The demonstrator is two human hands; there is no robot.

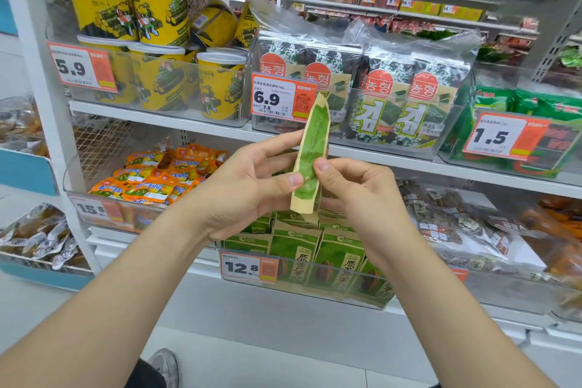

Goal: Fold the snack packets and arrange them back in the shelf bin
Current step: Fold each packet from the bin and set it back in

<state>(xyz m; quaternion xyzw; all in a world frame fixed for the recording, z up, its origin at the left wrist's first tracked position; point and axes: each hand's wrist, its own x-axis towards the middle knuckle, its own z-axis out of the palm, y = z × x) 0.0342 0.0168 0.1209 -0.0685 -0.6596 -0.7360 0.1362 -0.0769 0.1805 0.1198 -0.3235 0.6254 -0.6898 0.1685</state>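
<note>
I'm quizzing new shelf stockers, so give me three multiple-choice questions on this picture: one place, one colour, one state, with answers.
1. Where is the clear plastic bin of upright paper packets?
A) beside the yellow tubs
B) below the hands, behind the 12.8 price tag
C) on the floor

2. What colours is the narrow paper snack packet being held?
A) red and white
B) blue and silver
C) green and tan

3. How is that packet held?
A) left hand and right hand both pinch it, upright
B) by the left hand alone
C) it lies in the bin

Answers: B, it sits under the hands with that tag on its front; C, green panel, tan edges; A, each hand's thumb presses it.
</note>
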